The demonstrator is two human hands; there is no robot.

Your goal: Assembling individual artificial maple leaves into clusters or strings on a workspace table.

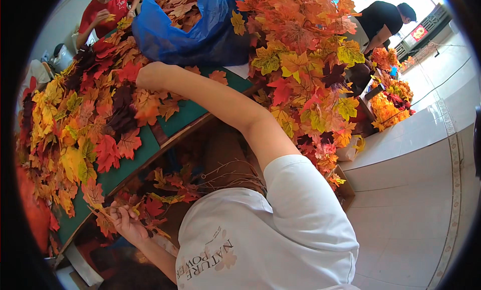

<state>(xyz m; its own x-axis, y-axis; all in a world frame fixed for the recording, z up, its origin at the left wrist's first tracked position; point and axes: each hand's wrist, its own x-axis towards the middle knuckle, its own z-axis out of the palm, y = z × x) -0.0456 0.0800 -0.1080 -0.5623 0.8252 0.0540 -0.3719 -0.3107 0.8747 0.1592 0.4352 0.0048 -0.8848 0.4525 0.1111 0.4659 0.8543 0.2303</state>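
Note:
My left hand (pixel 125 221) is closed at the table's near edge, its fingers pinching the thin stem of an artificial maple-leaf branch (pixel 155 206). Red, orange and yellow leaves hang around that hand, and bare brown twigs (pixel 233 177) stretch toward my body. My right arm reaches over the table, with my right hand (pixel 152 76) beside a red maple leaf (pixel 129 72) at the leaf pile. Its fingers are turned away and hidden, so what they hold cannot be made out. Loose artificial leaves (pixel 75 159) in yellow, orange, red and dark purple cover the table's left part.
A blue plastic bag (pixel 195 44) full of orange leaves stands on the green tabletop (pixel 178 120). Tall leafy branches (pixel 300 64) rise at the right. One person in red (pixel 107 12) works across the table; another in black (pixel 381 22) bends over at the far right.

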